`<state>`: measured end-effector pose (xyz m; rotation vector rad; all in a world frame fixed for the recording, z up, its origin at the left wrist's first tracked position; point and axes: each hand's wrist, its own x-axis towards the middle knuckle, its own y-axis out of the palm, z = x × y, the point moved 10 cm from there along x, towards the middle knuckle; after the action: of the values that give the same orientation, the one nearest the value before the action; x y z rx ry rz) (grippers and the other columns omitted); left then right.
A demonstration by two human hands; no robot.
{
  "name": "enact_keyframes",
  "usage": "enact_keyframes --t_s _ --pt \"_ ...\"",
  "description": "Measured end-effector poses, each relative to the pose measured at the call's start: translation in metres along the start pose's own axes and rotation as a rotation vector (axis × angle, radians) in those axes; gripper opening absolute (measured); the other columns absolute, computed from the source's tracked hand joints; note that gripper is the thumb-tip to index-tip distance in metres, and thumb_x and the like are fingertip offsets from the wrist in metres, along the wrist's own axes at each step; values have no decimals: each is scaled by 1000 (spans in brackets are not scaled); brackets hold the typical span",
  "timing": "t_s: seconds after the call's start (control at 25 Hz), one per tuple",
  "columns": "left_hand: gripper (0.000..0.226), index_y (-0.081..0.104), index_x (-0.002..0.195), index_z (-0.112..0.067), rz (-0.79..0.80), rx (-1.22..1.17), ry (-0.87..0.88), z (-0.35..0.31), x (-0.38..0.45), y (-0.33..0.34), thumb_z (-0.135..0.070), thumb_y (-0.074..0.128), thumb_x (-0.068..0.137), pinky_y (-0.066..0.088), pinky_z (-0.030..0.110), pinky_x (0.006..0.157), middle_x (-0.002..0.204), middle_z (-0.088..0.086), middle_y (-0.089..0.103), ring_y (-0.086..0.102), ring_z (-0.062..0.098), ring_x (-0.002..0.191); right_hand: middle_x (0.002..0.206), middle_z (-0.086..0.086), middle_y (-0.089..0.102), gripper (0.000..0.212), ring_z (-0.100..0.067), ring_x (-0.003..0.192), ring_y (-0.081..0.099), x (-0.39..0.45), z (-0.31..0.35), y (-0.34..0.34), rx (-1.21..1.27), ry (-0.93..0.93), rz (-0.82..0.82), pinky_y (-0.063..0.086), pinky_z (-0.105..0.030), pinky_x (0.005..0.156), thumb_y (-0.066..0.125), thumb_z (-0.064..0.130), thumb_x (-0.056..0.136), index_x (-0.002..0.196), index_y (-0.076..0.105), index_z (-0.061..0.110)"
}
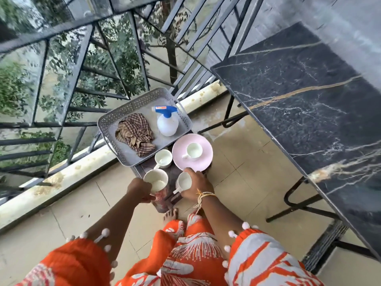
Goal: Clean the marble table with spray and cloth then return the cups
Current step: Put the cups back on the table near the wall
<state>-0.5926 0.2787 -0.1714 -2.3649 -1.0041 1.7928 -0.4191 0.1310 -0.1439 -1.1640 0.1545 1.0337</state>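
Note:
The black marble table [305, 104] stands at the right with nothing on it. On a low dark stool [165, 200] in front of me, my left hand [139, 190] grips a tall white mug [155, 180] and my right hand [196, 186] grips a small white cup [184, 181]. Beyond them stand another white cup [163, 158] and a pink plate [203, 161] carrying a white cup [193, 150]. A grey perforated tray [123, 120] behind holds a checked brown cloth [135, 132] and a white spray bottle [167, 122] with a blue head.
A metal balcony railing [82, 79] runs along the left and back, above a low stained ledge [61, 182]. The table's black metal legs [294, 203] reach onto the beige tiled floor. My bare foot [170, 215] is just below the stool.

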Motion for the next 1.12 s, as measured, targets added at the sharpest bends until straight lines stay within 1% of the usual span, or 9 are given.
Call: enact_keyframes --t_s 0.2,0.28,0.36,0.52,0.6,0.72,0.84,0.96,1.12 --pt "15 52 101 4 33 86 107 -76 -39 18 7 47 87 45 32 27 75 23 59 61 32 48 116 -7 56 76 -33 109 57 -19 -15 -77 30 -31 -136 51 -36 85 74 39 59 128 40 41" --pt "14 50 102 4 77 97 164 -112 -52 37 6 45 89 50 35 32 74 24 58 61 33 48 119 -5 56 80 -30 110 58 -27 -27 -113 36 -46 -184 49 -33 85 75 38 60 131 39 41" --pt "14 52 103 7 114 136 217 -148 -64 59 3 45 91 58 38 46 72 24 61 64 30 45 120 -2 57 80 -28 110 58 -36 -44 -153 58 -64 -251 49 -32 86 76 39 58 130 40 41" --pt "25 46 116 11 160 115 269 -211 -86 110 3 43 92 54 35 40 53 21 55 63 30 39 119 -1 61 77 -26 110 59 -53 -89 -224 169 -43 -365 49 -33 87 73 53 54 124 46 41" --pt "23 45 114 10 160 141 316 -248 -108 142 0 43 93 54 34 39 53 19 57 63 28 37 122 -1 62 78 -27 113 58 -57 -119 -265 186 -8 -416 49 -34 90 74 58 55 125 47 38" --pt "16 43 107 8 156 130 428 -309 -149 182 0 40 93 53 33 37 63 21 58 62 24 35 118 0 64 71 -28 109 60 -60 -160 -332 222 46 -512 50 -35 87 77 53 57 120 48 36" --pt "21 41 114 5 158 138 506 -353 -172 207 1 39 93 52 31 35 73 23 60 62 22 36 115 2 65 68 -26 106 61 -62 -185 -385 273 43 -601 53 -35 85 76 53 56 117 50 36" --pt "28 42 120 9 127 187 540 -397 -180 229 -1 40 94 51 30 34 71 23 61 62 22 35 119 -1 63 66 -27 111 58 -54 -208 -431 233 64 -624 49 -36 88 78 48 62 122 51 36" --pt "39 38 130 14 97 249 570 -465 -173 260 -2 37 94 54 34 38 69 26 63 64 25 39 118 -2 63 65 -28 112 59 -21 -242 -489 231 102 -655 50 -37 88 76 52 62 120 52 37"
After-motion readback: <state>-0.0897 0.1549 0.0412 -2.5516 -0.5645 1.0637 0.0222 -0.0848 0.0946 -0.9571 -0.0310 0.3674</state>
